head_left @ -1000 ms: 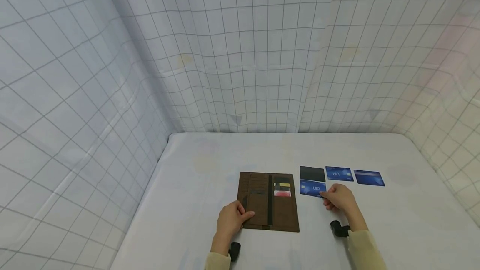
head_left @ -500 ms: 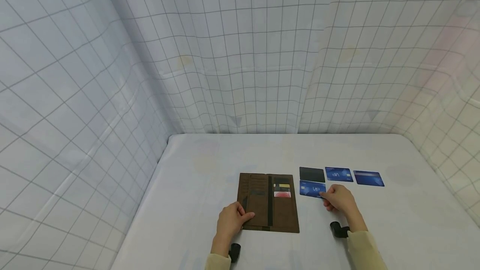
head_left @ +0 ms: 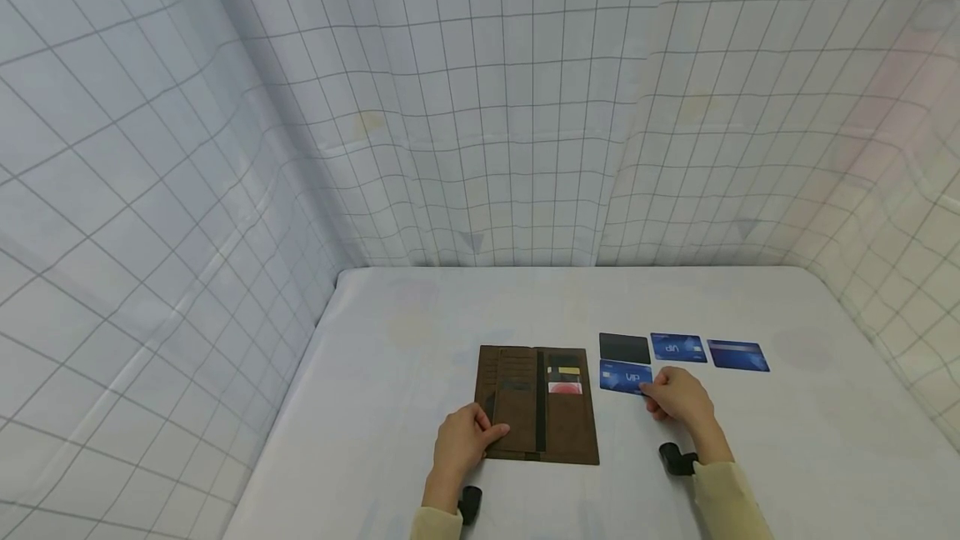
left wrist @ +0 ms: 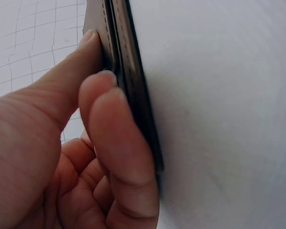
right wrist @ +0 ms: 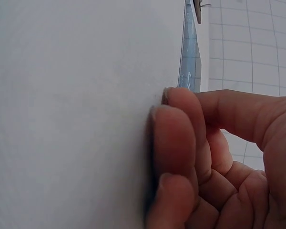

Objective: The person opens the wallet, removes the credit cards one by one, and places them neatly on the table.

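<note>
The left hand (head_left: 460, 440) pinches the near-left edge of the open brown wallet (head_left: 570, 432), covering that corner, and the right hand (head_left: 678, 397) pinches and hides the near-right corner of the nearer blue VIP card (head_left: 622, 376) beside it, beyond which a dark card (head_left: 624, 348) lies.

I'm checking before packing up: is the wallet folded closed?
No, the brown wallet lies open on the white table, both inner halves showing.

Pale yellow sleeves (head_left: 727, 500) on both arms; small, black, rounded wrist-worn devices (head_left: 470, 505).
</note>
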The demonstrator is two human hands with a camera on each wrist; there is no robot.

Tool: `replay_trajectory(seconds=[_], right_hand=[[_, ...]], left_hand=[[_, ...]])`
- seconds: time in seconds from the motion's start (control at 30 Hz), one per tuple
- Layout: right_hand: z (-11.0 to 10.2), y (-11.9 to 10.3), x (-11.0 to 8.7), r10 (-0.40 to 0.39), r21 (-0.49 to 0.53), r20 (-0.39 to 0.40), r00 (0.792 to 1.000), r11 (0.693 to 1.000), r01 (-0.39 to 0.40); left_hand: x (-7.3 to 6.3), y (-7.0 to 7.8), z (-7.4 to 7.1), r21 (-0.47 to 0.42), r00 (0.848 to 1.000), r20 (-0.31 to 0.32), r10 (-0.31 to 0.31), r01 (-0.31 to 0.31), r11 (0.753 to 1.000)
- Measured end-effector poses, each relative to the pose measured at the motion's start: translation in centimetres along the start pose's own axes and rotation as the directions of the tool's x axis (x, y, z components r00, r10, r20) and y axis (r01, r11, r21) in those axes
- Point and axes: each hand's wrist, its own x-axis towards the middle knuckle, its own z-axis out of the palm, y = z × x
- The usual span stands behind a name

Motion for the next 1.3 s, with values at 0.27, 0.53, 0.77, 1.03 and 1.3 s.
replay_trajectory(seconds=[0.27,0.53,0.77,1.03,1.3], right_hand=[[-0.1,-0.4,0.2,-0.024,-0.081,-0.02,1.0,0.996,0.022],[1.7,-3.3,0.3,-0.116,-0.142,-0.108,0.987,0.985,0.101],[6.3,-7.2,0.8,-0.354,0.057,-0.026,0.935,0.933,0.355],[10.0,-10.3,0.4,-0.568,0.033,0.121,0.814,0.822,0.568],[11.3,-11.5,0.1,-0.566,-0.063,0.1,0.818,0.817,0.573]], left_hand=[[0.1,0.0,0.0,-0.013,1.0,0.011,-0.007,0.007,1.0],[0.1,0.0,-0.1,0.01,1.0,0.014,-0.017,0.017,1.0],[0.1,0.1,-0.1,0.015,1.0,0.007,-0.008,0.008,1.0],[0.2,-0.1,0.0,0.006,1.0,0.015,-0.002,0.002,1.0],[0.3,-0.1,-0.1,0.012,1.0,0.016,0.006,-0.006,1.0]])
